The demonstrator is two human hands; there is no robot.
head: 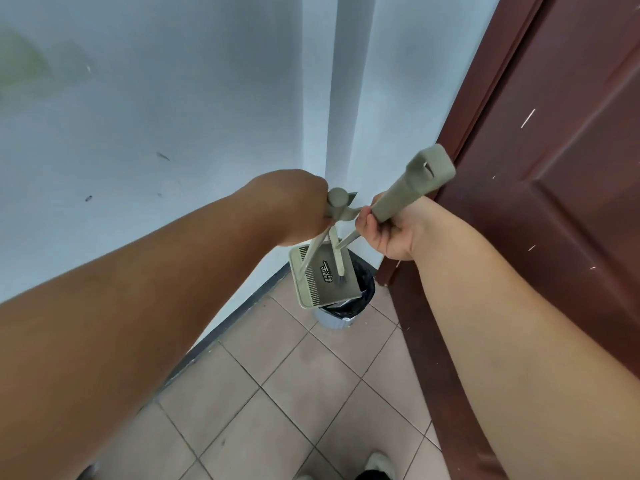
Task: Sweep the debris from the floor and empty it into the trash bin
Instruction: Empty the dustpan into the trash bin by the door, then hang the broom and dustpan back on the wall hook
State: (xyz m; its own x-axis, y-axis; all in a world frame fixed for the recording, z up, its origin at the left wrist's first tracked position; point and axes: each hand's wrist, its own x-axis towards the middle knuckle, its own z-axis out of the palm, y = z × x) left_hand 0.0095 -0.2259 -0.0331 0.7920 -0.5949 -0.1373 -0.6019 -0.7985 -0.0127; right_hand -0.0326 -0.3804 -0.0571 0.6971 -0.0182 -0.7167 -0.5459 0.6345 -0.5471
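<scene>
A: What are the fingers doing?

B: The right hand [391, 233], right of centre, is curling its fingers [369, 225] tight around the broom handle [405, 188], whose flat end is pointing to the upper right; the left hand [294, 206], at centre, is gripping the top of the dustpan handle [337, 202], though its fingers are lying behind the fist, so I am judging the clasp from the way the pan is hanging.

A: And beyond the hands?

B: The green dustpan [323, 277] is hanging tilted below them, just under the middle of the frame; its lower edge is dipping over the black-lined trash bin [341, 311], which is standing in the corner between the pale wall [156, 116] and the brown door [554, 168]; the broom's thin shaft is running down across the pan.

A: How far along is it?

B: The tiled floor [294, 393] in the lower frame is looking clear, so the sweeping is seemingly finished; the emptying is under way, I am guessing; whether debris is remaining in the pan I cannot tell.
</scene>
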